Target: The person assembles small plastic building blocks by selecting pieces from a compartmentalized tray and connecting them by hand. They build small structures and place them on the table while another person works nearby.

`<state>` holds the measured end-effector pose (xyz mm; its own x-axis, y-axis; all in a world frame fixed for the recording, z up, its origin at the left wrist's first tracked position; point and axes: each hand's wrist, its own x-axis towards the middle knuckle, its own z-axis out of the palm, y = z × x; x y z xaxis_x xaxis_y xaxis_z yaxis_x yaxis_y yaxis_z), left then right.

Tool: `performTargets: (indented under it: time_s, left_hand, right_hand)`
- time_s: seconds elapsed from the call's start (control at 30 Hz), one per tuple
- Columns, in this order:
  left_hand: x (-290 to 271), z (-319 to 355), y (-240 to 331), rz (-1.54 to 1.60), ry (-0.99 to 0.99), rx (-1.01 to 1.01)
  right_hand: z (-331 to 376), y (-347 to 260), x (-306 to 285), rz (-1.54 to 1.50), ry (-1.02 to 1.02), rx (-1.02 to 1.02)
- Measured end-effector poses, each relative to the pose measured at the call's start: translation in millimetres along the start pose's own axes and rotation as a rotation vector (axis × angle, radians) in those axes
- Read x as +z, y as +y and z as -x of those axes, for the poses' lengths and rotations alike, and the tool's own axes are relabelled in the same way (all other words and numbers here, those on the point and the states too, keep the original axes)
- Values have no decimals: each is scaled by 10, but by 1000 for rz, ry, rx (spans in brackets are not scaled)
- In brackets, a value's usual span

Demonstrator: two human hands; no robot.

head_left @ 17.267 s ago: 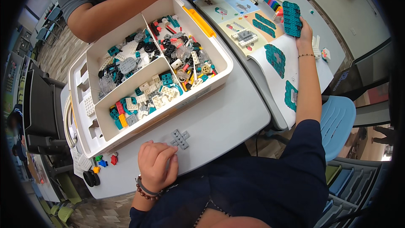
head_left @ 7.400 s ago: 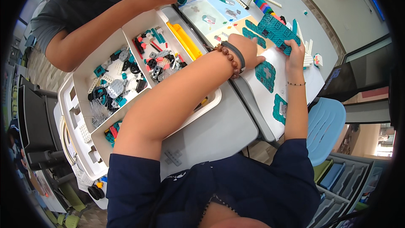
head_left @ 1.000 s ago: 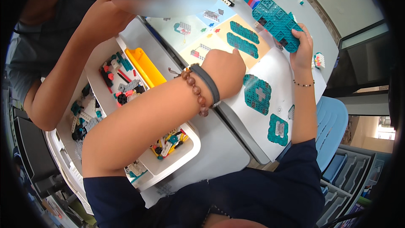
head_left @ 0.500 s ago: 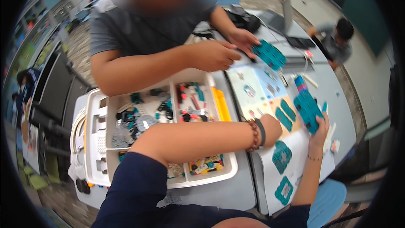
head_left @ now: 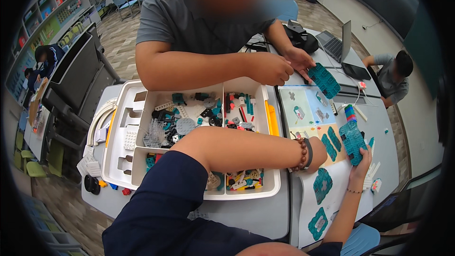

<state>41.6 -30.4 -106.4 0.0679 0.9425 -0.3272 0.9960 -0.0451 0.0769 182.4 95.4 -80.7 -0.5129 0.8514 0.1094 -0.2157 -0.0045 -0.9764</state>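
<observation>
Two hands engaged | right hand [head_left: 361, 163] grips teal plate [head_left: 352, 136] by its lower edge | left hand [head_left: 318, 155] fisted on sheet [head_left: 303, 109], grasp unclear | advise steadying plate flat before pressing.

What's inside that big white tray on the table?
The white tray holds compartments of small building bricks, mostly grey, black and teal, with brighter ones in front. The person's left forearm lies across it, hiding the pieces beneath.

Grey desks [head_left: 256, 213], patterned carpet [head_left: 113, 33]

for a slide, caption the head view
Right hand holds a teal brick assembly beside a white parts tray.
</observation>
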Motion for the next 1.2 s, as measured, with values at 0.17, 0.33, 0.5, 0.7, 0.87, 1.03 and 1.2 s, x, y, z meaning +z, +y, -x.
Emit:
performTargets:
  time_s: [0.17, 0.33, 0.5, 0.7, 0.87, 1.03, 1.2]
  left_hand:
    - [-200, 193, -57, 75, 18, 80]
    - [-349, 317, -34, 49, 7, 87]
    - [-332, 325, -36, 64, 19, 74]
    - [-342, 320, -21, 61, 5, 69]
    - [-313, 317, -8, 80, 46, 60]
    - [-304, 328, -15, 91, 95, 82]
    - [-322, 321, -33, 94, 85, 7]
  right_hand:
    - [-15, 9, 68, 9, 124, 10]
    - [-110, 115, -162, 15, 6, -33]
    - [-74, 71, -105, 11, 42, 0]
    - [-103, 101, -175, 31, 11, 5]
    - [-135, 144, -215, -8, 11, -4]
    - [-115, 149, -307, -44, -16, -6]
    - [-198, 220, -263, -107, 79, -17]
